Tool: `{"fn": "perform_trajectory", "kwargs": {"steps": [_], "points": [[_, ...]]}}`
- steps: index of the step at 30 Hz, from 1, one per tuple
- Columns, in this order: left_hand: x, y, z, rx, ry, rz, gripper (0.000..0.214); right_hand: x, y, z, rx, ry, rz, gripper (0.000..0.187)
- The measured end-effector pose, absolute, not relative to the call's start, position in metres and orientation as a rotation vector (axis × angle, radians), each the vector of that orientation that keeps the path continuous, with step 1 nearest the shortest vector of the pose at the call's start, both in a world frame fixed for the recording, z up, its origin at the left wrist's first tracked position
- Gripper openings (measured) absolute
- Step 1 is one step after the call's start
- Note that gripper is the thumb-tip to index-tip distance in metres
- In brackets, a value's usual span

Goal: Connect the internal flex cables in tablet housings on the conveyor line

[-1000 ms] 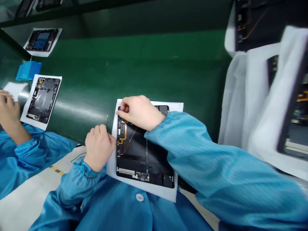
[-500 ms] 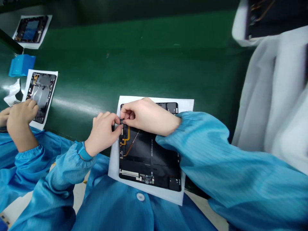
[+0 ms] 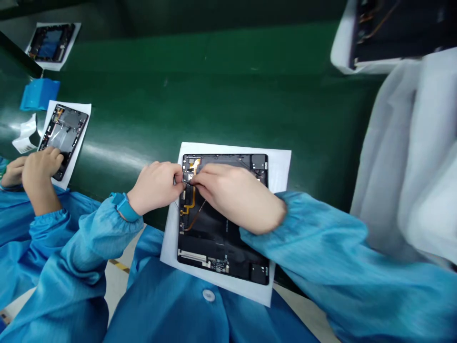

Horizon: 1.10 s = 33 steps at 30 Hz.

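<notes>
An opened tablet [image 3: 217,243], black inside, lies in front of me on a white sheet [image 3: 280,166]. Over its upper left edge, my left hand [image 3: 155,186] has thumb and index finger pinched together. My right hand [image 3: 237,195] reaches across the tablet, its fingertips closed at the same edge, very close to the left ones. Whatever small part the fingers pinch is too small to make out. Orange flex cable [image 3: 193,199] runs down the tablet's left side just below the fingertips. A circuit board [image 3: 218,265] and a pale strip [image 3: 192,256] show along its lower edge.
Another person's hand [image 3: 41,171] works on a second opened tablet [image 3: 69,126] at the left. Behind stand a blue box-like item [image 3: 40,94] and a further tablet [image 3: 52,43]. White foam-like wrapping [image 3: 385,143] fills the right side, beneath another dark device [image 3: 403,33].
My right hand has drawn back toward me and slightly right, uncovering the tablet's upper left corner. The left hand stays pinched at the edge. The view has shifted slightly.
</notes>
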<state>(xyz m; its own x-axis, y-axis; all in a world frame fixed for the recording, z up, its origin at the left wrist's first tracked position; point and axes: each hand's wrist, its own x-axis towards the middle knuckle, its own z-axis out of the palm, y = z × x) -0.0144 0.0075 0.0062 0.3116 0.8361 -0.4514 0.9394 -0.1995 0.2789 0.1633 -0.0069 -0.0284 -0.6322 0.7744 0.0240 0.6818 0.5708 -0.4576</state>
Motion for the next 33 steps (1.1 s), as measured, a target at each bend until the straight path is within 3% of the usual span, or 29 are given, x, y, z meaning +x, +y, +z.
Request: {"fn": "perform_trajectory", "kwargs": {"steps": [6,17,33], "points": [[-0.011,0.013,0.015,2.237,1.506,-0.419,0.013,0.173,-0.034,-0.031,-1.263,-2.593,0.323,0.026],[-0.005,0.03,0.011,2.467,1.179,-0.422,0.02,0.177,-0.043,-0.042,-1.307,-2.486,0.242,0.022],[-0.008,0.037,-0.008,2.423,0.944,-0.098,0.012,0.18,-0.042,-0.043,-1.29,-2.461,0.042,0.017]]}}
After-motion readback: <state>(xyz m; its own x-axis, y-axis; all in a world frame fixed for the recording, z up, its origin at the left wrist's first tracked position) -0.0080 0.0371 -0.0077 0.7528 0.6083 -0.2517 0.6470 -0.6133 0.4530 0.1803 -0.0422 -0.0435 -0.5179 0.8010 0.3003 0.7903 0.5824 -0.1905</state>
